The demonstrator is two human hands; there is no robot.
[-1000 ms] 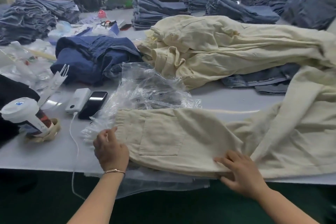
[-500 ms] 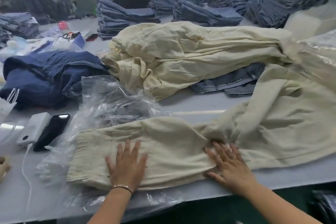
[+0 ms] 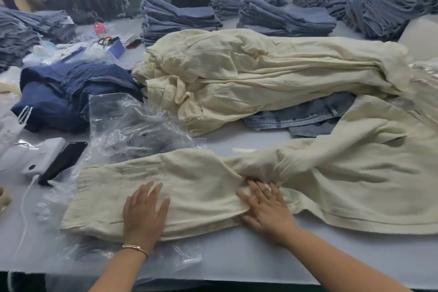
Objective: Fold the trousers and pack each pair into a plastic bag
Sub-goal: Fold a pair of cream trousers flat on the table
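Stacks of folded blue jeans [image 3: 284, 16] line the far side of our pale table [image 3: 260, 258]. We press our left hand [image 3: 144, 216] flat on the cream trousers [image 3: 201, 187], fingers straight and spread, gripping nothing. Our right hand [image 3: 266, 211] lies flat beside it, fingertips at a bunched fold. Clear plastic bags [image 3: 132, 125] lie beyond our left fingers and under the trousers. 1 phone [image 3: 64, 161] sits farther left.

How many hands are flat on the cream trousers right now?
2. The left hand lies flat, fingers spread, on the near waist end of the cream trousers. The right hand presses flat where the cloth bunches at mid-length. No other hand shows.
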